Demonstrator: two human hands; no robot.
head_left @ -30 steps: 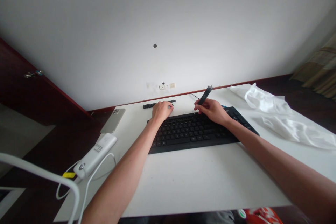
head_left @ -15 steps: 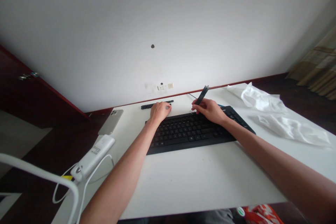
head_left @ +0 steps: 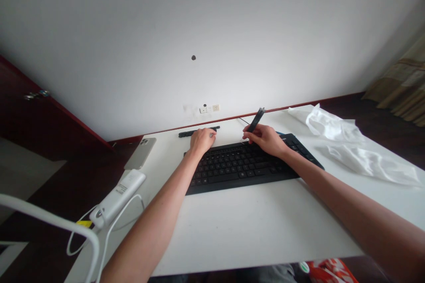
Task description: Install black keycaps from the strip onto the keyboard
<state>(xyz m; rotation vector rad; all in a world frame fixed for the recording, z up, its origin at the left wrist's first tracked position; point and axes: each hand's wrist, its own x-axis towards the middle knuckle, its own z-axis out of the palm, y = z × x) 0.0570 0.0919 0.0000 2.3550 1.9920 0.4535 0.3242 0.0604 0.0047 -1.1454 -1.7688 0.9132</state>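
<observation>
A black keyboard [head_left: 229, 165] lies on the white table, its keys facing up. My right hand [head_left: 267, 139] is closed around a slim black pen-like tool [head_left: 256, 120]. The tool is tilted, with its upper end pointing up and away and its thin lower tip close to the keyboard's far edge. My left hand [head_left: 202, 140] rests by the far left edge of the keyboard, fingers curled together; what is in them, if anything, is hidden. Just behind that hand lies a long dark strip [head_left: 186, 134], partly covered by the fingers.
At the left edge are a phone [head_left: 141, 154] lying camera side up and a white power strip [head_left: 117, 199] with white cables. Crumpled white plastic wrapping [head_left: 332, 126] lies on the right of the white table [head_left: 245, 230]. A wall with sockets [head_left: 210, 108] stands behind.
</observation>
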